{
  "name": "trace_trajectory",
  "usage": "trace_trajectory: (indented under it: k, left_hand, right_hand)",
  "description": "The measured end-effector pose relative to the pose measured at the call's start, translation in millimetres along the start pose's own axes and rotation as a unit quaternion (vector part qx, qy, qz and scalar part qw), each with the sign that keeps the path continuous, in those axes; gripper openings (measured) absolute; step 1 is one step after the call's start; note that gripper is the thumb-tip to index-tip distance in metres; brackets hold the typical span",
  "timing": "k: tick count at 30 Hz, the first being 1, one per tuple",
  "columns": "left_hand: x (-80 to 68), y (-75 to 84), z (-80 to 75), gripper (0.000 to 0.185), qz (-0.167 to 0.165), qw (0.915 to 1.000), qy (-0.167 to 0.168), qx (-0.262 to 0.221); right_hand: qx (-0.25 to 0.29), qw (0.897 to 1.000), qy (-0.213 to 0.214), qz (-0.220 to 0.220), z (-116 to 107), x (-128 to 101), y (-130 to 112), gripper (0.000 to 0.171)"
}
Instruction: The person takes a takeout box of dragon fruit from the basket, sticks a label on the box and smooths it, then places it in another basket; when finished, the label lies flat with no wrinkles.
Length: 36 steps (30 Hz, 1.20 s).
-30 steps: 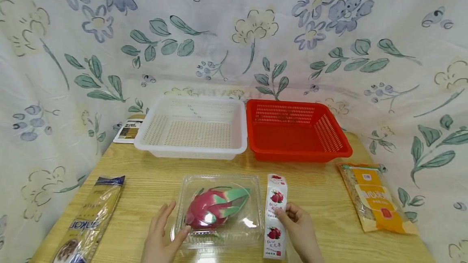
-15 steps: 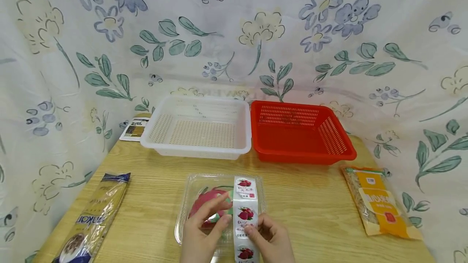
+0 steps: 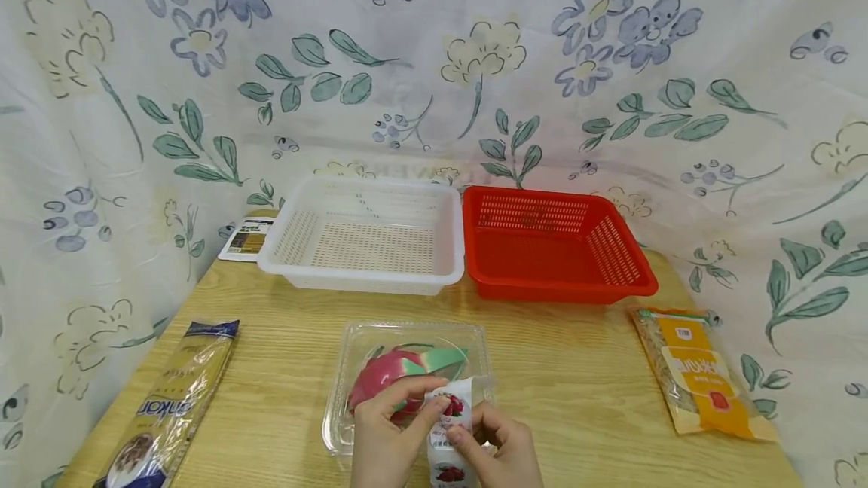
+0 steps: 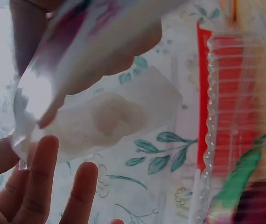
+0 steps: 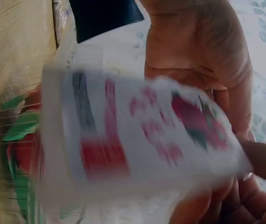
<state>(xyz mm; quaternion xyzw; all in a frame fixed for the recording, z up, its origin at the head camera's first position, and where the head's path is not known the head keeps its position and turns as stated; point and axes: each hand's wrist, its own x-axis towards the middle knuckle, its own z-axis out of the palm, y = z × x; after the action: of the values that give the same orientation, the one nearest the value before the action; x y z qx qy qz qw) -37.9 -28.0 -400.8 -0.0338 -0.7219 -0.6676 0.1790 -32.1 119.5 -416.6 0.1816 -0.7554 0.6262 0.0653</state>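
A clear plastic box [image 3: 335,405] had a dragon fruit [image 3: 381,376] inside; behind it, a white basket [image 3: 366,277] and a red basket [image 3: 563,291] stood side by side toward the far edge of the worktop [image 3: 271,367]. Over the box's near right part, the left hand [image 3: 388,431] and right hand [image 3: 503,446] both pinched a label strip [image 3: 447,459]. Bare wood separated the box from the orange packet [image 3: 705,375] near the right edge.

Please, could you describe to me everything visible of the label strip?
The label strip is white, shiny and paper-like, printed with repeated red fruit pictures and writing. It is bent in the upper part; its lower end is outside the head view. The left grip pinches its upper part, the right grip its right edge. It covers part of the clear container from above.
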Motion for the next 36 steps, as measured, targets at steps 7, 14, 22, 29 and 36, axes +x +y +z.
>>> trace_trajectory:
  k: [7,14,22,29,36]
  left_hand:
    - [6.0,-22.1,1.4,0.020,0.233,0.9697,-0.071,0.016]
    - [7.0,-30.4,4.4,0.016,0.316,0.9454,-0.076,0.016]
    - [4.7,-29.9,2.5,0.008,0.340,0.9346,-0.102,-0.013]
    - [17.7,-15.3,1.6,0.008,0.455,0.8654,-0.195,-0.077]
    - [20.4,-11.0,-6.7,0.004,0.461,0.8549,-0.230,-0.061]
  right_hand:
    - [0.065,0.997,0.038,0.006,-6.3,2.5,3.9,0.016]
    - [0.052,0.989,0.110,0.088,-6.1,3.6,2.4,0.019]
    - [0.069,0.977,0.129,0.157,-22.4,10.3,3.9,0.018]
    - [0.096,0.965,0.150,0.194,-48.9,13.7,19.2,0.019]
    - [0.051,0.949,0.134,0.280,-89.0,24.3,55.4,0.014]
